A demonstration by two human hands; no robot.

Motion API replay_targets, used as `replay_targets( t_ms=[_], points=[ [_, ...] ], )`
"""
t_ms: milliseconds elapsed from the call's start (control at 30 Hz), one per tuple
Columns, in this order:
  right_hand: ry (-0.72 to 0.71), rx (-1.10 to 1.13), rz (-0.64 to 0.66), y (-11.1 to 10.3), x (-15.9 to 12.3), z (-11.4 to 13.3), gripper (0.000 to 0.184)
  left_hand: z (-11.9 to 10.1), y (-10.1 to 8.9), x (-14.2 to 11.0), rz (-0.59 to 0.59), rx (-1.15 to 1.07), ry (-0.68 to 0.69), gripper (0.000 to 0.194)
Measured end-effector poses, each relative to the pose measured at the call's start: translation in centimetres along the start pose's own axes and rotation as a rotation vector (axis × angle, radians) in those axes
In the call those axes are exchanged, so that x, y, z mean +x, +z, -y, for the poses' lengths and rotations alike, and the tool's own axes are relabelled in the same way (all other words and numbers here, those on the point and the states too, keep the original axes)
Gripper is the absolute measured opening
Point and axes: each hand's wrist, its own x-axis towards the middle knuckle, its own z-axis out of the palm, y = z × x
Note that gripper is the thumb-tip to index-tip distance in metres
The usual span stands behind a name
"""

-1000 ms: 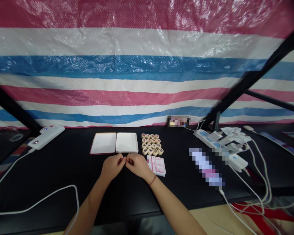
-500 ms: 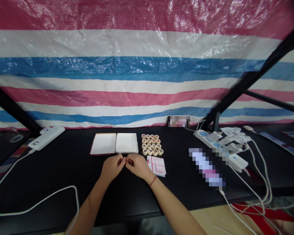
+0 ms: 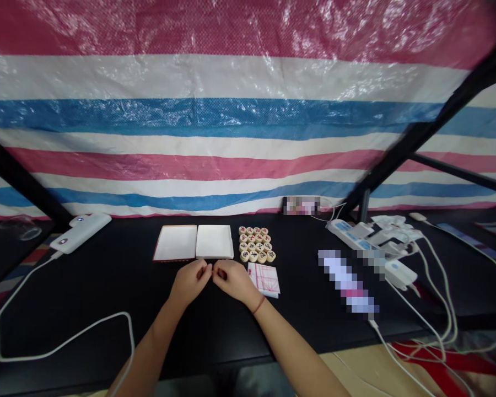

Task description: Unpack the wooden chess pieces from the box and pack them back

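- Left hand (image 3: 190,282): loosely fisted, fingers (image 3: 206,270) curled, just before the near left corner of the white tray (image 3: 214,241).
- Right hand (image 3: 235,282): likewise curled, before the tray's near right corner, just beside the left hand.
- Forearms (image 3: 156,337): bare, converging toward the tray.

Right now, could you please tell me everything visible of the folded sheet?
The folded sheet is white with thin red lines and a small red mark near its left edge. Whether it is paper or plastic, I cannot tell. It lies on the black table, folded into a roughly square packet, an under layer showing at its near edge. It sits just nearer than the round pieces and beside the right hand; whether hand and sheet touch is unclear.
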Motion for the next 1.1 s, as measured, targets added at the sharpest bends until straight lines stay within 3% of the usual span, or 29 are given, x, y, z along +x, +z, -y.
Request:
replay_targets(
  t_ms=[167, 300, 433, 600, 833, 933, 1100],
  points=[
    [-0.108, -0.087, -0.144, -1.2, -1.9, 1.0, 0.019, -0.2, -0.4, 0.1, -0.226, 0.146, 0.157, 0.031],
    [-0.039, -0.139, -0.286, -2.6, -5.4, 1.0, 0.016, -0.3, -0.3, 0.3, -0.326, 0.218, 0.181, 0.024],
    [0.158, -0.296, -0.42, -3.5, -9.1, -0.6, 0.021, 0.0, 0.5, 0.3, -0.274, 0.278, 0.134, 0.028],
    [0.237, -0.508, -0.331, -3.9, -11.6, -1.9, 0.031, -0.4, 0.6, -0.3, -0.172, 0.275, 0.088, 0.026],
    [0.245, -0.517, -0.328, -4.0, -12.4, -0.7, 0.024, -1.8, -0.2, -1.0, -0.107, 0.193, 0.18, 0.017],
    [0.248, -0.392, -0.385, -4.3, -12.3, 0.1, 0.024, -1.5, -0.3, -0.6, -0.194, 0.167, 0.082, 0.022],
    [0.189, -0.084, -0.642, -5.5, -9.3, 2.5, 0.02, -0.9, 0.0, -0.2, -0.313, 0.223, -0.101, 0.024]
  ],
)
